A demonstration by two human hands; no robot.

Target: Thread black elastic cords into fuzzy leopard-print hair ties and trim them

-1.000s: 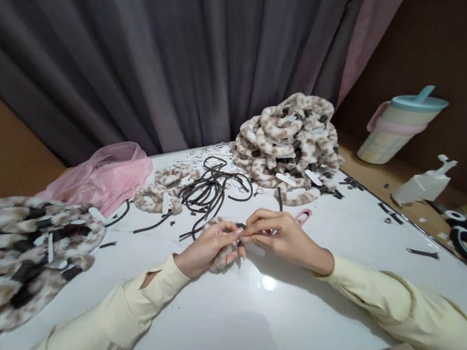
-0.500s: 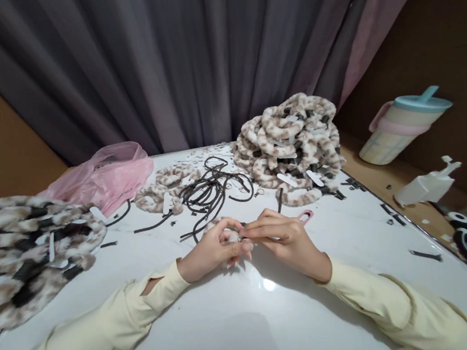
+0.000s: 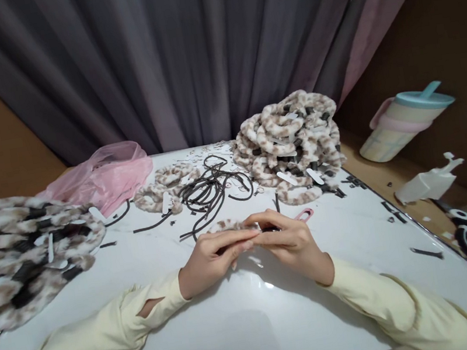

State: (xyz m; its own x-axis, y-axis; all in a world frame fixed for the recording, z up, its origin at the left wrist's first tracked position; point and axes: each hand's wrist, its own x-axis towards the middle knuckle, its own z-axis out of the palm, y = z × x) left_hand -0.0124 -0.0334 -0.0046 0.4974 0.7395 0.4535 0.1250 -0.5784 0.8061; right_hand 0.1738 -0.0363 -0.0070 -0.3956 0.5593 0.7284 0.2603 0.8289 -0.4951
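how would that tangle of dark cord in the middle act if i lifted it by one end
The dark cord would probably sag rather than stay stiff, since it's thin and bends into loops, though its rounded curves hint at some spring. Its strands cross, so several loops may come up together or snag. It's likely light, judging by its thinness.

Dim bg, sm. glare spot (image 3: 269,285) on tabletop (image 3: 216,343), soft shadows, edges distort.
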